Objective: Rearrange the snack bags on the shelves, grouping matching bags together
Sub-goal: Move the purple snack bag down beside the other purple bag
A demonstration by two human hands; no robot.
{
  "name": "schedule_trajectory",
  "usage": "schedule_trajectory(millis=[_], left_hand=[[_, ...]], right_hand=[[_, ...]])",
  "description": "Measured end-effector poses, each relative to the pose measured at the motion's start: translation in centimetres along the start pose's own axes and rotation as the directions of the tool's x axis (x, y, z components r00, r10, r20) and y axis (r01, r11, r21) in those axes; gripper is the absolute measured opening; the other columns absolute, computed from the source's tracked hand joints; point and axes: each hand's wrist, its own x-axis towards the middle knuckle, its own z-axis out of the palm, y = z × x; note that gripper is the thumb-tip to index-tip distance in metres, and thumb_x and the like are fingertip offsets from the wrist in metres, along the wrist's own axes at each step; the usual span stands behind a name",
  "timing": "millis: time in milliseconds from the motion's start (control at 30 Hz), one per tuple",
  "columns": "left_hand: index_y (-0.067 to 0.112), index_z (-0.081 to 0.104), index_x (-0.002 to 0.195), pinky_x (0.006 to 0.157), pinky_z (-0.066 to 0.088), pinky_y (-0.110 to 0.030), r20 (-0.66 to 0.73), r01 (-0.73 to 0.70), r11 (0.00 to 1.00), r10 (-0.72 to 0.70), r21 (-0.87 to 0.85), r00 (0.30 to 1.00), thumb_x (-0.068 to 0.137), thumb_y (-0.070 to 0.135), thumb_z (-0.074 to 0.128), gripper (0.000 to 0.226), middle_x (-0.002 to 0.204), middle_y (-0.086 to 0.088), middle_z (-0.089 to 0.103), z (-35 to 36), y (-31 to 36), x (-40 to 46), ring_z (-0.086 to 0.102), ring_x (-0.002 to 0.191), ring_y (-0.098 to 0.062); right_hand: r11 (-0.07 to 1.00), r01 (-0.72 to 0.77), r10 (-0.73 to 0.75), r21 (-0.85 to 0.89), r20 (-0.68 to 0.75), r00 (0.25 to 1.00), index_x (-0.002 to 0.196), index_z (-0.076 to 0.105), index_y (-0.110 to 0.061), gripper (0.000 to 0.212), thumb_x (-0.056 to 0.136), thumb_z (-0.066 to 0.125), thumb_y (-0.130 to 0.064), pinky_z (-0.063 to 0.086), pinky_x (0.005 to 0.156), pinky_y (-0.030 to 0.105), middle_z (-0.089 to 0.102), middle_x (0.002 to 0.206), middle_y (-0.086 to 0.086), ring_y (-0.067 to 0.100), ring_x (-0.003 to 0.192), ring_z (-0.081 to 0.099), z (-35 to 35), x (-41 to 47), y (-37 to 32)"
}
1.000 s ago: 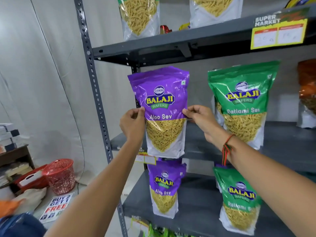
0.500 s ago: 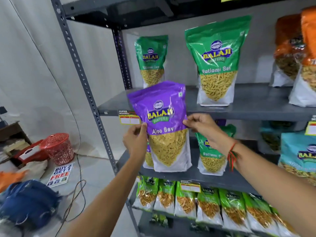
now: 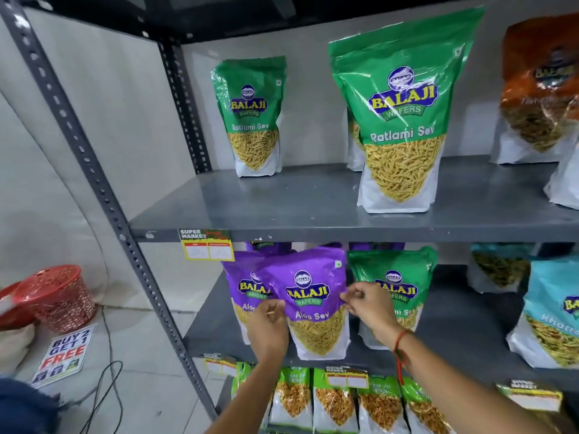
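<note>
Hands: left hand (image 3: 270, 324) and right hand (image 3: 366, 303) pinch the purple Aloo Sev bag's (image 3: 313, 303) side edges
Bag: upright between them on the middle shelf (image 3: 470, 346), overlapping its purple twin (image 3: 242, 286) beyond the left hand
Risk: releasing early could tip it; the green Ratlami Sev bag (image 3: 404, 277) behind the right hand may get knocked

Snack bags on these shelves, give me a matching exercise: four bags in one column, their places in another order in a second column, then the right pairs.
Bags:
1. Purple Aloo Sev bag
2. Large green Ratlami Sev bag
3. Orange bag
4. Light blue bag

Places:
A. Upper shelf, far right
B. Held by left hand and right hand at the lower shelf
C. Lower shelf, far right
D. Upper shelf, middle front

Pairs: 1-B, 2-D, 3-A, 4-C
</note>
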Motion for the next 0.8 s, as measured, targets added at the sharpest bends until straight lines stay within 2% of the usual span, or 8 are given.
schedule_trajectory(millis=[67, 167, 333, 467, 567, 700, 800], left_hand=[[0.025, 0.065, 0.08, 0.058, 0.036, -0.028, 0.0, -0.002, 1.0, 0.002, 0.021, 1.0, 0.093, 0.031, 0.062, 0.014, 0.067, 0.003, 0.063, 0.9, -0.8, 0.8, 0.055, 0.061, -0.014], [0.026, 0.065, 0.079, 0.054, 0.033, -0.025, -0.02, -0.026, 0.999, 0.027, 0.029, 0.999, 0.093, 0.032, 0.06, 0.016, 0.069, 0.005, 0.062, 1.8, -1.5, 1.4, 0.055, 0.063, -0.016], [0.012, 0.073, 0.087, 0.061, 0.034, -0.029, -0.012, -0.067, 0.998, 0.067, 0.011, 0.998, 0.092, 0.029, 0.063, 0.02, 0.074, 0.006, 0.062, 2.6, -2.9, 1.5, 0.058, 0.071, -0.022], [0.014, 0.074, 0.094, 0.065, 0.039, -0.028, 0.007, -0.053, 0.999, 0.053, 0.004, 0.999, 0.092, 0.035, 0.062, 0.024, 0.092, -0.004, 0.073, 2.9, -4.2, 1.2, 0.063, 0.078, -0.021], [0.015, 0.074, 0.097, 0.068, 0.041, -0.027, 0.025, -0.024, 0.999, 0.025, -0.037, 0.999, 0.091, 0.038, 0.062, 0.027, 0.094, -0.003, 0.074, 2.8, -4.1, 1.0, 0.065, 0.08, -0.019], [0.019, 0.07, 0.094, 0.063, 0.043, -0.02, -0.007, 0.064, 0.988, -0.065, -0.142, 0.998, 0.086, 0.036, 0.07, 0.019, 0.08, 0.01, 0.069, 2.3, -3.5, -0.3, 0.062, 0.072, -0.002], [0.017, 0.071, 0.089, 0.059, 0.046, -0.025, -0.001, 0.092, 0.98, -0.094, -0.177, 0.996, 0.085, 0.037, 0.071, 0.02, 0.073, 0.007, 0.071, 2.6, -3.6, -2.0, 0.067, 0.071, -0.013]], right_hand=[[0.999, -0.009, 0.009, -0.034, -0.026, 1.0, 0.068, 0.067, -0.024, 0.021, 0.083, 0.069, -0.009, 0.062, 0.067, 0.04, 0.074, 0.071, 0.001, 0.012, 0.069, 0.073, 0.8, 0.7, 1.0], [0.995, -0.006, 0.002, -0.103, -0.046, 0.999, 0.063, 0.064, -0.028, 0.024, 0.082, 0.069, -0.014, 0.061, 0.064, 0.045, 0.074, 0.07, 0.001, 0.016, 0.07, 0.073, 1.7, 1.5, 2.3], [0.99, 0.0, -0.011, -0.139, -0.084, 0.996, 0.072, 0.07, -0.017, 0.013, 0.082, 0.07, -0.025, 0.059, 0.061, 0.049, 0.072, 0.067, 0.001, 0.02, 0.064, 0.07, 2.4, 1.8, 4.0], [0.996, -0.014, 0.008, -0.092, -0.066, 0.998, 0.074, 0.07, -0.02, 0.011, 0.082, 0.069, -0.027, 0.059, 0.06, 0.05, 0.073, 0.071, 0.0, 0.021, 0.066, 0.071, 2.7, 1.9, 5.2], [0.999, -0.035, 0.033, -0.04, -0.057, 0.998, 0.081, 0.07, -0.016, 0.009, 0.084, 0.068, -0.025, 0.062, 0.058, 0.044, 0.074, 0.078, 0.005, 0.018, 0.069, 0.072, 2.5, 1.8, 5.1], [0.995, -0.066, 0.071, 0.078, -0.059, 0.996, 0.094, 0.071, -0.015, 0.01, 0.084, 0.069, -0.017, 0.061, 0.056, 0.031, 0.074, 0.088, 0.002, 0.014, 0.079, 0.071, 1.4, 0.7, 4.8], [0.995, -0.045, 0.051, 0.087, -0.068, 0.996, 0.096, 0.071, -0.016, 0.013, 0.083, 0.069, -0.017, 0.058, 0.053, 0.029, 0.073, 0.089, -0.001, 0.016, 0.079, 0.07, -0.4, -0.5, 5.1]])
